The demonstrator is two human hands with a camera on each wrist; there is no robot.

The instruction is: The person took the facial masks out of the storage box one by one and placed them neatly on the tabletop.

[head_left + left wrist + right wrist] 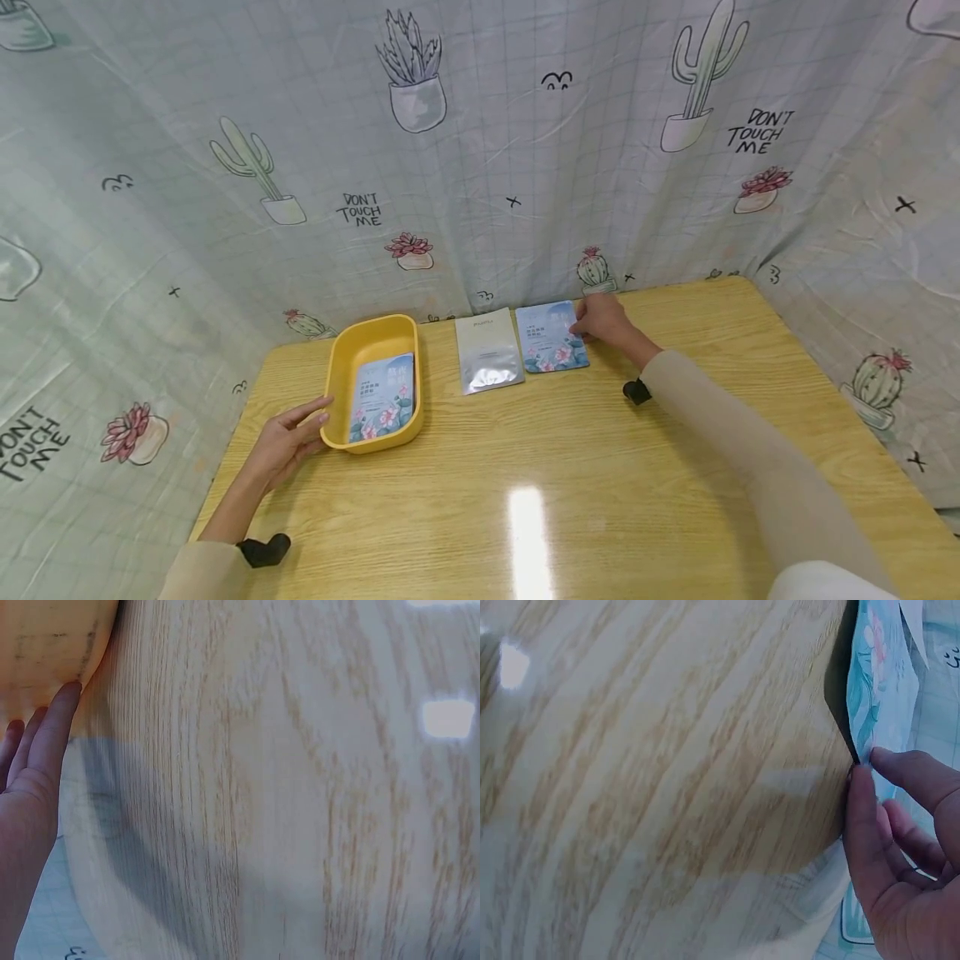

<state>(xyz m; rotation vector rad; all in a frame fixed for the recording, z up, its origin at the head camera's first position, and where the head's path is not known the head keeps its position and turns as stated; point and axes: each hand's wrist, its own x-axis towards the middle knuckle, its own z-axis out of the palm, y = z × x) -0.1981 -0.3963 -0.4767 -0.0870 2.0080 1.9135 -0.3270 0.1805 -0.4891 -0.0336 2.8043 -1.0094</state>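
Note:
My right hand [606,321] pinches the right edge of a blue floral sachet [551,337] between thumb and fingers. That flat sachet lies at the back of the table; in the right wrist view its edge [866,697] is lifted slightly off the wood. A silver-and-cream sachet [489,350] lies just left of it. Farther left stands a yellow tray [415,400] with another blue floral sachet [384,398] inside; whether more lie beneath it I cannot tell. My left hand [288,443] touches the tray's near left side, its fingers [52,739] fairly straight against the outer wall.
A wood-grain table [450,500] spreads out beneath everything, with a bright light reflection near its front. A grey curtain [480,167] printed with cacti hangs behind the table and along both sides. Dark bands [264,550] sit on both wrists.

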